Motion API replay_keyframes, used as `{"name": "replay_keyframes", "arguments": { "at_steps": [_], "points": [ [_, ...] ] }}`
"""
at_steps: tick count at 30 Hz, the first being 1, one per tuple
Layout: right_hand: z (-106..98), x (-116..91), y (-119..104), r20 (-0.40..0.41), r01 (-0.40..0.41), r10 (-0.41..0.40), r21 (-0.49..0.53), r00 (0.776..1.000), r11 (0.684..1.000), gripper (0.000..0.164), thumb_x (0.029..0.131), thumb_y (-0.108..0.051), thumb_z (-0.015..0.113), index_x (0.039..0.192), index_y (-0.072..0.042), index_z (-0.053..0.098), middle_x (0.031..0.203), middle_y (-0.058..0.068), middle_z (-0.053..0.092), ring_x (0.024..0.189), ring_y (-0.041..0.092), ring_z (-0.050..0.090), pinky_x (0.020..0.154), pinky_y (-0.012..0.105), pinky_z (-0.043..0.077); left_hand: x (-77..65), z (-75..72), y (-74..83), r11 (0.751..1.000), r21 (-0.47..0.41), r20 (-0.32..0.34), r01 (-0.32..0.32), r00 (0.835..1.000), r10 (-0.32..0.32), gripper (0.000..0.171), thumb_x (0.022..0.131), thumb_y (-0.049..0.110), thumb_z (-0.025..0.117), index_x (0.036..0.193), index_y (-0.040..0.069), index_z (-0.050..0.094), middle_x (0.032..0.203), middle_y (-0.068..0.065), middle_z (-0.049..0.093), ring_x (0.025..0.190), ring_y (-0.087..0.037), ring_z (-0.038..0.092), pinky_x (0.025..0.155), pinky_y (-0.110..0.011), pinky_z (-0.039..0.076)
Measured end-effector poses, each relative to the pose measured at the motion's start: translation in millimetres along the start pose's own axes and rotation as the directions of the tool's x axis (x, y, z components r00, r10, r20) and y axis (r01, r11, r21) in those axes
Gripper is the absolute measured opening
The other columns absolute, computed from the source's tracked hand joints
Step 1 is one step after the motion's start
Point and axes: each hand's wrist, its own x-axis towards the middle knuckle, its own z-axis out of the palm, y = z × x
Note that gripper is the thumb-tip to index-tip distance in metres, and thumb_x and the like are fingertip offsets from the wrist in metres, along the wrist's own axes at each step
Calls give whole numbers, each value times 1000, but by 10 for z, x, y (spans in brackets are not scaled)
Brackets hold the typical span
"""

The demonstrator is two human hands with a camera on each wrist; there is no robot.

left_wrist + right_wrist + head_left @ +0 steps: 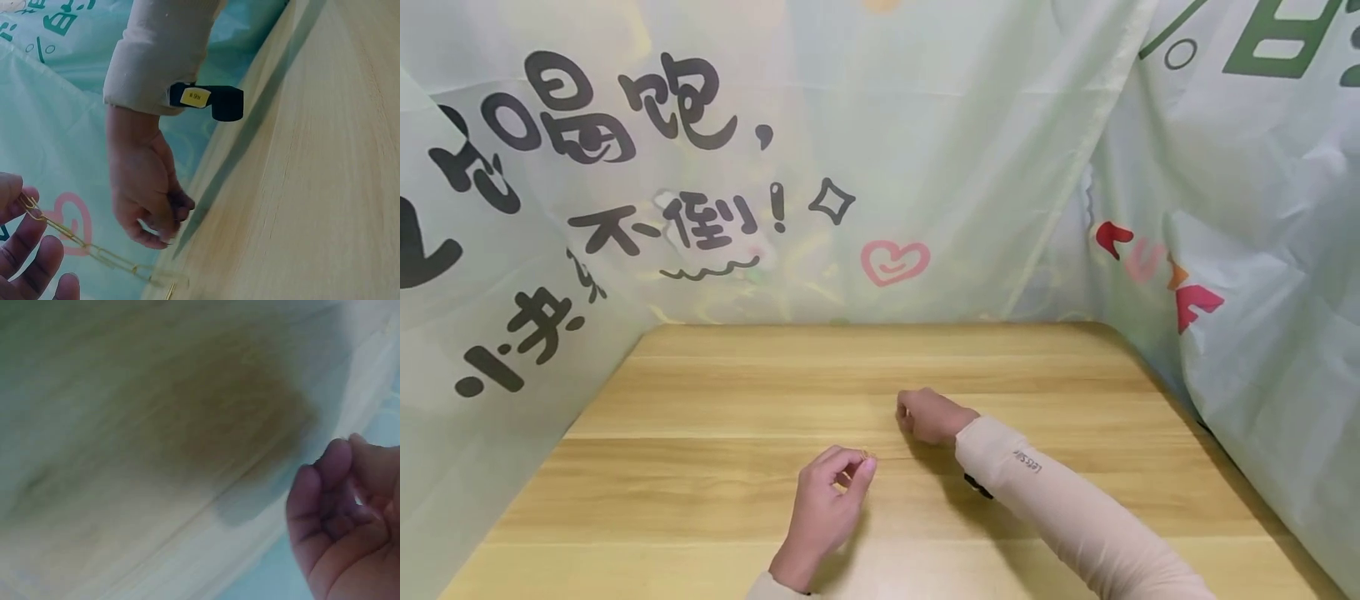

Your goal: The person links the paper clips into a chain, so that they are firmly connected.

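Near the front middle of the table, my left hand (831, 504) pinches the end of a gold chain between thumb and forefinger. The left wrist view shows this as a chain of linked paper clips (67, 233), slanting down and away from the fingertips; its far end is blurred. Farther back and to the right, my right hand (934, 415) hovers over the table with curled fingers. Its thumb and forefinger tips meet in the right wrist view, where the hand (347, 531) is partly cut off. Whether something small lies between those tips, I cannot tell.
A wooden table (715, 392) with light grain spreads under both hands. Pale printed cloth (970, 167) hangs behind it and along both sides. A black wrist strap with a small device (226, 103) sits at the right sleeve's cuff.
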Motion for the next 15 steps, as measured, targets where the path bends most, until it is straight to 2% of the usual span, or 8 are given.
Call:
{"name": "replay_keyframes", "arguments": {
  "at_steps": [6,12,15],
  "points": [
    [-79,-74,-6,-76,162,-153,126,985,979,19,90,8,55,105,-3,60,80,5,61,67,14,53,63,31,48,-29,-8,-10,1000,10,-18,21,1000,-20,13,91,9,66,78,14,68,77,12,61,70,-4,55,58,-25,52],
    [-217,-179,-35,-139,234,-205,240,969,942,19,92,5,56,110,1,59,81,0,59,65,10,54,64,27,48,14,3,-23,1000,7,-5,29,1000,-29,12,92,10,65,81,12,68,78,10,62,71,-6,56,60,-25,52],
    [-232,-219,-41,-156,259,-220,317,963,912,20,92,6,55,111,2,58,80,1,58,66,16,59,60,25,47,25,2,-28,1000,5,8,29,1000,-29,12,93,9,63,81,11,66,77,7,62,71,-6,56,61,-26,52]
  ]
}}
